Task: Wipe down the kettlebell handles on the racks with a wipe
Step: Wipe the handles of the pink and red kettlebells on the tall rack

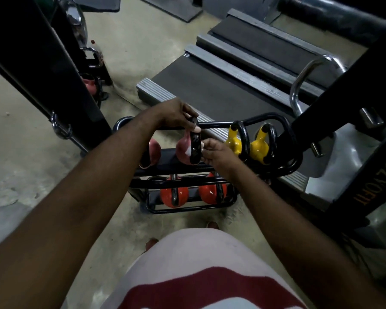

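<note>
On the rack's (285,139) top tier, the pink kettlebell's handle (195,146) is pinched at its far end by the left hand (178,114). A wipe (188,150) is pressed against it by the closed right hand (216,152). If pulled sideways, the bell could be tipped off.

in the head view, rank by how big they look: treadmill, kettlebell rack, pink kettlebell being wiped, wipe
1. treadmill
2. kettlebell rack
3. pink kettlebell
4. wipe
The treadmill lies farther off, yet looks largest.
</note>
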`<state>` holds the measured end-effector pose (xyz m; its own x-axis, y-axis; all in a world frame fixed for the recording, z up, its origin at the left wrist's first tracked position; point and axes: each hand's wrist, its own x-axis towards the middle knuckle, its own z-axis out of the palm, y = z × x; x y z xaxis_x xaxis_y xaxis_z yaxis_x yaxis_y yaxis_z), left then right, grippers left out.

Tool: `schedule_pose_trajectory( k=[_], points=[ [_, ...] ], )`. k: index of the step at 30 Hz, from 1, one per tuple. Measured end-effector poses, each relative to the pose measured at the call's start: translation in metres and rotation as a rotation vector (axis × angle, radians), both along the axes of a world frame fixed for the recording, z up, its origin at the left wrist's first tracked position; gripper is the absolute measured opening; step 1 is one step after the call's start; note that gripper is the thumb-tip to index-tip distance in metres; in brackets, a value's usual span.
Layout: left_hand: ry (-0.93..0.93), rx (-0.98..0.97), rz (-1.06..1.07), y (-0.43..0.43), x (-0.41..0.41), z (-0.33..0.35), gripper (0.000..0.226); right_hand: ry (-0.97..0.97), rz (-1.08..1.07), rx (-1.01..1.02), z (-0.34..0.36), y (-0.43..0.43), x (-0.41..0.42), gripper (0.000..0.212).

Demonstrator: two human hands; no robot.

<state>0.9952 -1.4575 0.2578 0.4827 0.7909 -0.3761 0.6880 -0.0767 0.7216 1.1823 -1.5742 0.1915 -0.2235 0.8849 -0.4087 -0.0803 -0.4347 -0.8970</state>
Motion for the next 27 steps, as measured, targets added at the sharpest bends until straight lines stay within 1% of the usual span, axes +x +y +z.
schedule_pose_trajectory(
  k=[2, 4, 5, 6, 7, 9, 11, 13, 17, 19, 21, 22, 24, 25, 27],
  points=[
    [-0.008, 0.001, 0.006, 0.002, -0.001, -0.001, 0.065, -0.103, -0.175, 0.105, -0.002, -0.023, -0.004, 0.014],
    [-0.023, -0.019, 0.009, 0.005, -0.003, -0.003, 0.068, -0.163, -0.274, 0.210, -0.003, -0.043, -0.009, 0.014],
    [-0.022, -0.026, 0.007, 0.006, -0.003, -0.003, 0.069, -0.223, -0.301, 0.293, -0.002, -0.050, -0.012, 0.014],
    [-0.016, -0.031, 0.003, 0.006, -0.003, -0.003, 0.069, -0.333, -0.306, 0.403, -0.002, -0.053, -0.015, 0.012],
    [-0.008, -0.032, -0.007, 0.006, -0.002, -0.002, 0.068, -0.484, -0.280, 0.546, -0.002, -0.055, -0.016, 0.011],
    [-0.001, -0.027, -0.015, 0.006, -0.001, 0.000, 0.066, -0.724, -0.170, 0.815, -0.003, -0.055, -0.020, 0.010],
    [-0.004, -0.020, -0.020, 0.005, -0.001, 0.001, 0.066, -0.864, -0.093, 0.923, -0.004, -0.052, -0.022, 0.017],
    [0.003, -0.020, -0.019, 0.005, -0.002, 0.001, 0.069, -0.930, -0.072, 0.964, 0.002, -0.043, -0.025, 0.022],
    [0.004, -0.020, -0.025, 0.006, -0.002, 0.002, 0.080, -0.878, -0.125, 0.906, 0.022, -0.018, -0.031, 0.019],
    [-0.006, -0.014, -0.028, 0.006, -0.001, 0.000, 0.082, -0.952, -0.074, 0.973, 0.021, -0.022, -0.028, 0.018],
    [0.008, -0.018, -0.035, 0.007, -0.001, 0.001, 0.084, -1.026, 0.030, 1.094, 0.009, -0.038, -0.022, 0.018],
    [0.017, -0.022, -0.042, 0.007, -0.001, 0.000, 0.085, -1.040, 0.075, 1.121, 0.001, -0.046, -0.018, 0.017],
    [0.027, -0.028, -0.047, 0.008, -0.002, 0.000, 0.085, -1.054, 0.106, 1.085, -0.011, -0.052, -0.012, 0.013],
    [0.030, -0.030, -0.048, 0.008, -0.002, 0.001, 0.085, -1.061, 0.076, 1.034, -0.013, -0.052, -0.011, 0.013],
    [0.032, -0.034, -0.058, 0.007, -0.001, 0.003, 0.086, -1.030, -0.053, 0.911, -0.013, -0.054, -0.009, 0.013]
  ],
)
